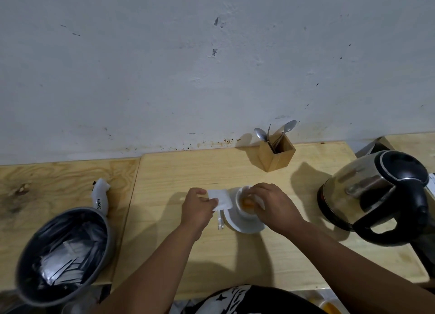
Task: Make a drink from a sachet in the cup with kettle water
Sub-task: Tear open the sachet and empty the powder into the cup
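Here we are over the wooden table [235, 255], and our left hand [199, 209] pinches a white sachet [220, 198] by its near corner, fingers closed on the paper, holding it just beside the cup's left rim. Our right hand [270, 206] hovers over the cup [244, 204], fingers curled in at the rim around something small and white. It may be a torn-off piece or part of the sachet; we cannot tell which, nor how firmly it is gripped.

The cup stands on its white saucer [247, 227] at the middle of the table, and inside it we see something orange, powder or liquid, too blurred to say. We judge the sachet step is in hand: both hands work right at the rim so nothing spills wide of the cup.

A thin white strip [220, 222] lies on the table against the saucer's left edge, perhaps a tear-off.

The kettle [379, 196] waits well to the right, handle turned toward us, handy for the right hand once it is free. Spoons stand in a wooden holder [277, 152] by the wall behind the cup, for stirring. At far left, the grey bin [63, 255], already holding silvery wrappers, sits within the left hand's reach for the empty sachet.
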